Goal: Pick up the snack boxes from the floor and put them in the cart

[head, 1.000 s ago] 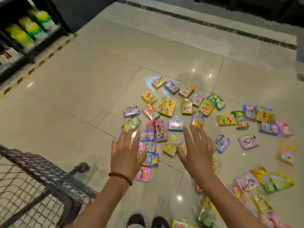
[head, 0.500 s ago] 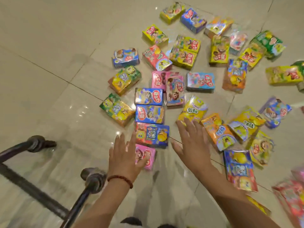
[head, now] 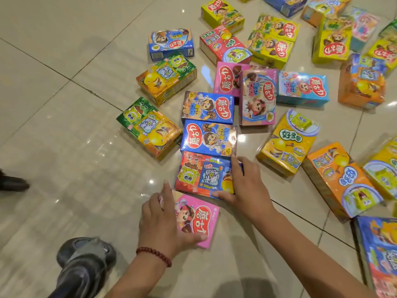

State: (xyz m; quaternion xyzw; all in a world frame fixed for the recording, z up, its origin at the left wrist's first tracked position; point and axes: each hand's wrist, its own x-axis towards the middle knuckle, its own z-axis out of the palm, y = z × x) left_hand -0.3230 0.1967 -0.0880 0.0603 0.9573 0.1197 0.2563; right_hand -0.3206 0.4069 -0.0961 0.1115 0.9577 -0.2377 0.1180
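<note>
Left hand (head: 163,220) lay on nearest box (head: 196,220); right hand (head: 242,186) on adjoining box (head: 204,175) just beyond. Further boxes (head: 285,145) lay beyond and right (cart wheel (head: 86,254) left).

Snack boxes along the top and right edges are cut off. The cart wheel (head: 86,257) is blurred; the rest of the cart lies outside the frame.

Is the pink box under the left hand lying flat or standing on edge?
Lying flat. The pink box shows its broad printed face upward on the floor tiles, with the left hand spread over its left side, thumb at its near edge.
</note>
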